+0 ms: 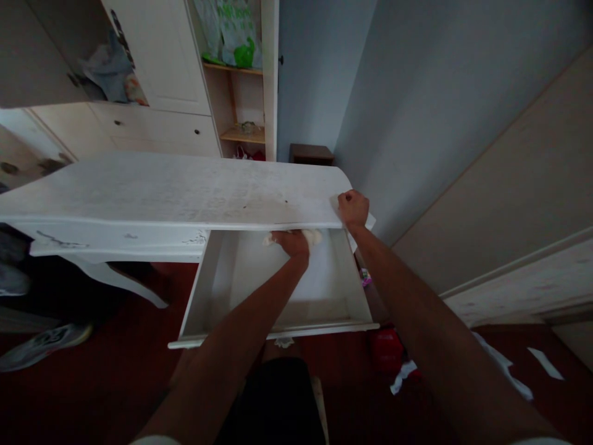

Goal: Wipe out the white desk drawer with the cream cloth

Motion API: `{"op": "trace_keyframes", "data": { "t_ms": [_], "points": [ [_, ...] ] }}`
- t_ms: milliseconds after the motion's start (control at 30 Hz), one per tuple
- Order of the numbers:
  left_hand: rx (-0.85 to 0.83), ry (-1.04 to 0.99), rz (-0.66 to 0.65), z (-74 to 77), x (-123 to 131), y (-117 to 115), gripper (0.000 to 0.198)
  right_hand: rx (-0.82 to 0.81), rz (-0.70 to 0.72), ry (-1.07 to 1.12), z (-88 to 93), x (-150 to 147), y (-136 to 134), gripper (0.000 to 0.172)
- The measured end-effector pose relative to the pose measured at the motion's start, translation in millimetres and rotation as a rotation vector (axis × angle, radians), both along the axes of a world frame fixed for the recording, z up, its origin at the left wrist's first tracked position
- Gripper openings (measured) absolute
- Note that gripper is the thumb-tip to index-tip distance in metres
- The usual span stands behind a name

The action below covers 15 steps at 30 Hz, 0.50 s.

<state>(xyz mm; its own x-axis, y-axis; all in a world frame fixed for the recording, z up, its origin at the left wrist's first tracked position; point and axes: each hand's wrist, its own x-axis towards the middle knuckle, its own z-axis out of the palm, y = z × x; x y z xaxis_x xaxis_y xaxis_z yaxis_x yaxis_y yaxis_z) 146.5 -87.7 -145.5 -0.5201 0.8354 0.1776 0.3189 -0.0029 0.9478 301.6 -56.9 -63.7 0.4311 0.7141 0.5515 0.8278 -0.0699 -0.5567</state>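
A white drawer point(278, 330) is pulled out of a white desk point(185, 188). Inside it, near the back, my left hand point(293, 242) presses on a cream cloth point(312, 237) that shows on both sides of the hand; its fingers are partly under the desktop's edge. At the desktop's right end rests my right hand point(353, 207), its fingers curled closed; whatever they hold, if anything, is hidden. Small dark specks lie on the marked desktop.
Behind the desk stand white cabinets point(162, 55) and shelves with plastic bags point(236, 31). A grey wall rises at the right. On the dark red floor are a shoe point(46, 346), a red item point(386, 349) and white scraps point(545, 363).
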Motion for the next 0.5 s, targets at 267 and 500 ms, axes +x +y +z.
{"op": "trace_keyframes", "data": {
  "t_ms": [267,500],
  "points": [
    [-0.180,0.102,-0.399,23.1,46,-34,0.037,-0.041,0.009,-0.032,6.1,0,-4,0.030],
    [-0.161,0.404,-0.685,27.5,16,-32,0.028,-0.058,0.006,-0.039,7.9,-1,-5,0.031]
  ]
}}
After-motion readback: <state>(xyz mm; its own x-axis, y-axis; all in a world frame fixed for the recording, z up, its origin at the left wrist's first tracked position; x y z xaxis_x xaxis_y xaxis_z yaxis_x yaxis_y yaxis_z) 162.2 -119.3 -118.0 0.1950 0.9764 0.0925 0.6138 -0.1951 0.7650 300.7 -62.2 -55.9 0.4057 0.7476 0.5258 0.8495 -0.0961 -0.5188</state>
